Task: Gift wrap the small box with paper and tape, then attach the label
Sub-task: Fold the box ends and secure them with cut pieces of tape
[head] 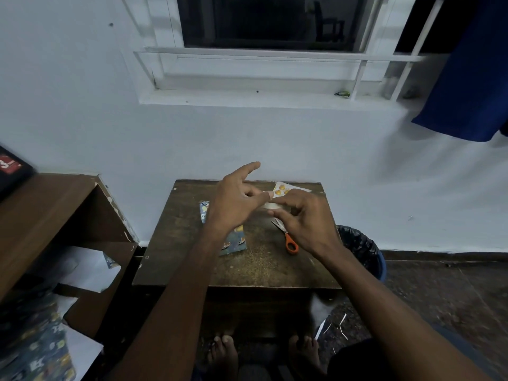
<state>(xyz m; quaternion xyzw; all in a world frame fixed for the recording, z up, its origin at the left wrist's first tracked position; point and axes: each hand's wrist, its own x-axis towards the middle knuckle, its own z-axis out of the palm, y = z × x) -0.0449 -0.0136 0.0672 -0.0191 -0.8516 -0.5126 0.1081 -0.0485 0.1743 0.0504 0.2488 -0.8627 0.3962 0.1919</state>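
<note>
Room lighting is reading dim and cool; the window (pixel 269 22) is showing black. The pale wall (pixel 302 149) is catching most of the light and is carrying soft shadows under the curtain (pixel 472 72). Wide-angle distortion is bending the window frame and the shelf (pixel 41 204) edges. Corners are darkening and smearing; the counter (pixel 247 270) centre is staying reasonably sharp, no glare

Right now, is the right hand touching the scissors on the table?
Apart. In the head view the right hand is raised, pinching tape, while the scissors lie flat on the table below it.
</note>
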